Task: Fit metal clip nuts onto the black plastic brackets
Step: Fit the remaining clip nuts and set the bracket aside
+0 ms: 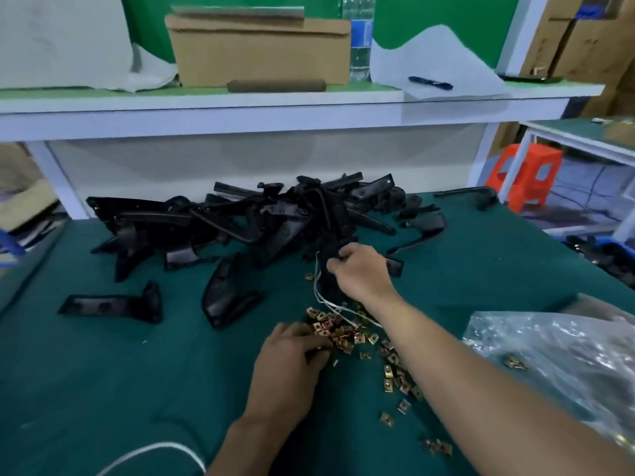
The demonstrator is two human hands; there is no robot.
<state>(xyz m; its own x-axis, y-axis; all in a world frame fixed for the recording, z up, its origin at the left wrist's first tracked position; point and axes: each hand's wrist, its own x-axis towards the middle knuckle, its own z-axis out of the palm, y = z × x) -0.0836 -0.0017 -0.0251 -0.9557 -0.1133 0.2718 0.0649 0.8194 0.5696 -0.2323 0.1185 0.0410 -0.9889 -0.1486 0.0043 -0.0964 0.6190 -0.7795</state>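
scanning from the left, i see loose black brackets (110,305) lying on the table (103,389), none visibly fitted. my left hand (292,352) pinches into the clip nuts (343,333); my right hand (360,269) grips one bracket (328,286) at the heap (240,221). i judge nearly everything remains.

Dim, bluish, even light — soft shadows; edges bow and blur, perhaps from motion.

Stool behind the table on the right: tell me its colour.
The stool is bright orange, seen best in the head view.
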